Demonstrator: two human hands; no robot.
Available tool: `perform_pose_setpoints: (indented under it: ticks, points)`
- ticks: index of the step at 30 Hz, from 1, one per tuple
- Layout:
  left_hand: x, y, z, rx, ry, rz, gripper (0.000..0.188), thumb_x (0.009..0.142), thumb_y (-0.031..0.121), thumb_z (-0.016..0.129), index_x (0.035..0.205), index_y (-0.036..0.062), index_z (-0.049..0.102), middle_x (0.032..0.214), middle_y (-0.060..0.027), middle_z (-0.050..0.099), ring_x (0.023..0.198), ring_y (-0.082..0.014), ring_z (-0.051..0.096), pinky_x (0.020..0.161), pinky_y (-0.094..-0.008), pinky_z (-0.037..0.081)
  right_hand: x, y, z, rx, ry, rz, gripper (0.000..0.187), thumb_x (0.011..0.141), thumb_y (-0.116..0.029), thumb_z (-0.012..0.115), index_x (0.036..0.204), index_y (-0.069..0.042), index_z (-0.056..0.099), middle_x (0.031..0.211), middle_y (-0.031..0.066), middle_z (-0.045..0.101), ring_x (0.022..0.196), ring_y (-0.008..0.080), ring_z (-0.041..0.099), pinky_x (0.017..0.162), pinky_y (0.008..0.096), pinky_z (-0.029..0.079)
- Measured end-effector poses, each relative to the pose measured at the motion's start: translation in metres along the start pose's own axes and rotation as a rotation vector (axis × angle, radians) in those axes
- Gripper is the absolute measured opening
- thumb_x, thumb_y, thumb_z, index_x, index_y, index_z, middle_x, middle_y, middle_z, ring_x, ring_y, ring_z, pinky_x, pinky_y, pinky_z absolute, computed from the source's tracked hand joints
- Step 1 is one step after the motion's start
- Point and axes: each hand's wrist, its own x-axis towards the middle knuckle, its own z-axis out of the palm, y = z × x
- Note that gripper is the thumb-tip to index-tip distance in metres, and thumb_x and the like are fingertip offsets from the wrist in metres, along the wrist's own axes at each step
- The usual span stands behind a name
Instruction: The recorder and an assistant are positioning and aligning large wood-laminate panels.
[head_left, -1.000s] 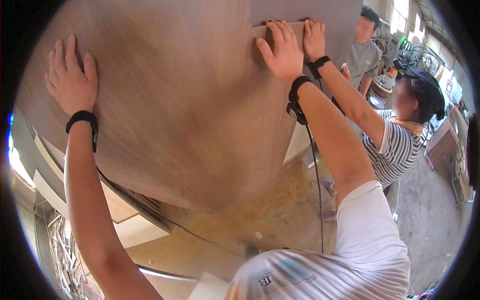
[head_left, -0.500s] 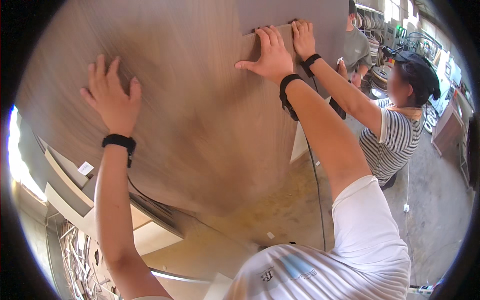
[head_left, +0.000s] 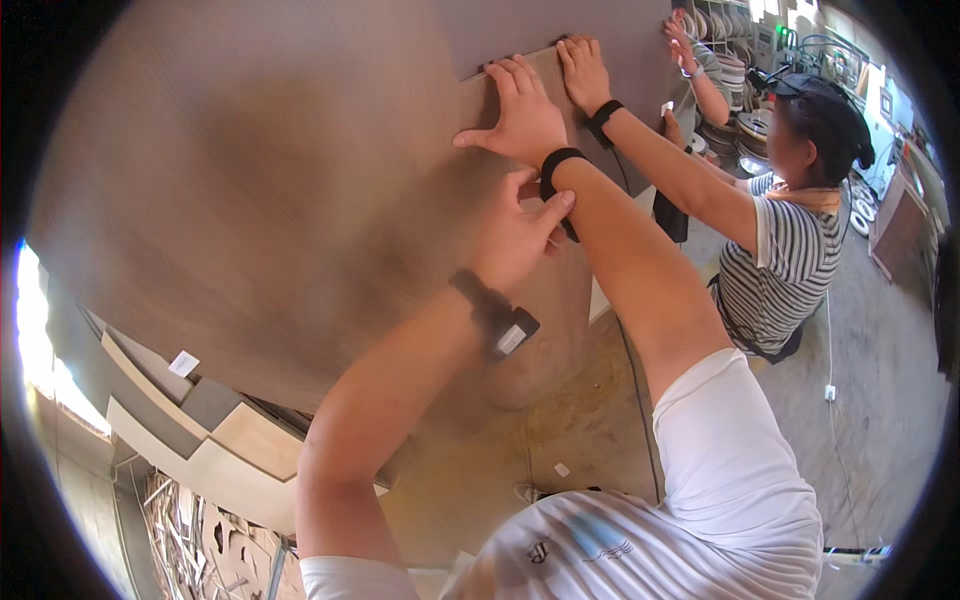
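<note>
A large brown wood-grain panel (head_left: pixel 300 200) fills the left and middle of the view. My right hand (head_left: pixel 522 112) lies spread on it, thumb stretched out to the left and fingertips at its upper edge. A black wristband (head_left: pixel 558 170) circles my right wrist. My left hand (head_left: pixel 518 235) is at that band, its curled fingers and thumb closed on it; part of the grip is hidden. On my left wrist sits another black band (head_left: pixel 495 315) with a pale label. Beside my right hand, a co-worker's hand (head_left: pixel 585 75) rests on the same edge.
The co-worker in a striped shirt (head_left: pixel 780 260) crouches at the right; another person's raised hand (head_left: pixel 683 50) shows behind. A dark cable (head_left: pixel 637 390) hangs to the floor. Pale boards (head_left: pixel 200 450) stand at lower left near scrap strips (head_left: pixel 175 530). Reels (head_left: pixel 755 130) fill a rack.
My left hand has left the panel's surface and crossed right to the band on my right wrist. The right hand stays at the panel's edge. The person behind has raised a hand.
</note>
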Motion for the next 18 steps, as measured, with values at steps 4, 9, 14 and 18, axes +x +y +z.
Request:
perform_pose_setpoints:
  ticks: [4, 9, 14, 18]
  points:
    - [0.012, -0.001, -0.005, -0.147, -0.015, -0.031, 0.058, 0.102, 0.030, 0.084, 0.145, 0.0035, 0.057, 0.118, -0.0041, 0.072, 0.083, -0.0064, 0.064, 0.065, -0.0244, 0.048, 0.002, 0.000, -0.003, 0.011, -0.003, 0.010, 0.115, 0.068, -0.068, 0.096, 0.156, -0.008, 0.052, 0.165, 0.0117, 0.050, 0.164, 0.0365, 0.035, 0.126, 0.0505, 0.045]
    - [0.016, 0.038, -0.018, 0.081, -0.347, 0.025, 0.032, 0.100, 0.021, 0.082, 0.125, 0.0073, 0.069, 0.102, 0.0051, 0.071, 0.082, -0.0026, 0.060, 0.064, -0.0210, 0.042, 0.003, 0.008, 0.000, 0.020, 0.014, -0.012, 0.115, 0.068, -0.067, 0.096, 0.156, -0.008, 0.051, 0.166, 0.0129, 0.049, 0.163, 0.0379, 0.035, 0.126, 0.0510, 0.045]
    - [0.035, 0.063, -0.017, 0.147, -0.381, -0.026, 0.045, 0.101, 0.016, 0.078, 0.142, 0.0023, 0.063, 0.106, 0.0029, 0.072, 0.082, -0.0028, 0.058, 0.063, -0.0219, 0.043, 0.004, 0.008, -0.006, -0.054, -0.039, -0.022, 0.123, 0.066, -0.072, 0.094, 0.159, -0.005, 0.050, 0.167, 0.0142, 0.048, 0.164, 0.0368, 0.031, 0.129, 0.0473, 0.043]
    - [0.031, 0.057, -0.020, -0.010, -0.455, -0.032, 0.060, 0.103, 0.009, 0.073, 0.158, 0.0008, 0.052, 0.109, 0.0015, 0.071, 0.076, -0.0024, 0.055, 0.060, -0.0204, 0.040, 0.001, 0.001, -0.004, -0.081, -0.056, 0.028, 0.122, 0.067, -0.072, 0.094, 0.159, -0.005, 0.050, 0.167, 0.0135, 0.048, 0.164, 0.0373, 0.032, 0.126, 0.0472, 0.046]
